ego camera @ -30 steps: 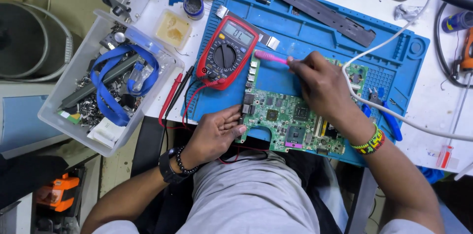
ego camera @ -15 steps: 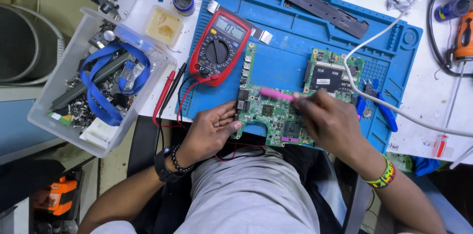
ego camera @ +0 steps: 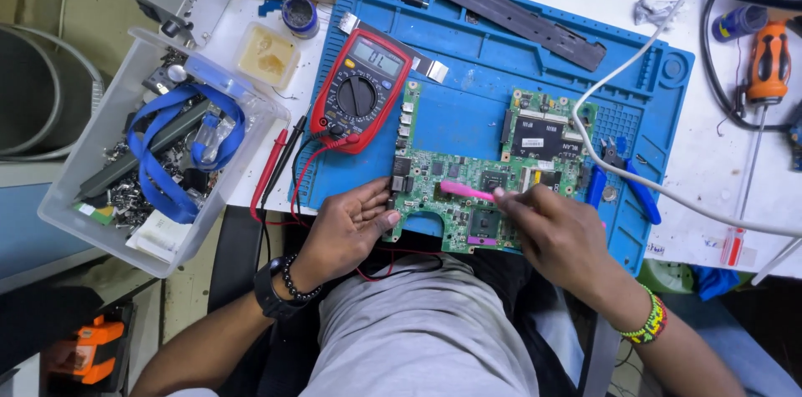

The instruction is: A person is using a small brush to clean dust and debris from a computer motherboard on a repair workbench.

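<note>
both hands on a green circuit board

at the far left of the bench sits a clear plastic bin (ego camera: 79,196) of small parts with a blue strap (ego camera: 154,171) coiled on top. just right of it, on the edge of the blue work mat (ego camera: 468,113), lies a red multimeter (ego camera: 361,96), with its red and black probes (ego camera: 276,167) resting between bin and mat.

the left hand (ego camera: 347,230) comes next: it is half open, its fingers curled loosely around the left edge of the green circuit board (ego camera: 476,188), thumb tip touching the board's rim. it holds nothing else.

the circuit board lies flat on the near part of the mat, close to the person's body, between the two hands.

the right hand (ego camera: 555,234) is closed around a slim pink tool (ego camera: 468,190), pinched between thumb and fingertips. the tool's free end points left across the board and seems to rest on its surface, though the contact is hard to make out from above.

further right, blue-handled pliers (ego camera: 626,184) lie at the mat's edge under a white cable (ego camera: 635,63), and an orange screwdriver (ego camera: 769,63) rests well apart on the white bench (ego camera: 710,155).
</note>
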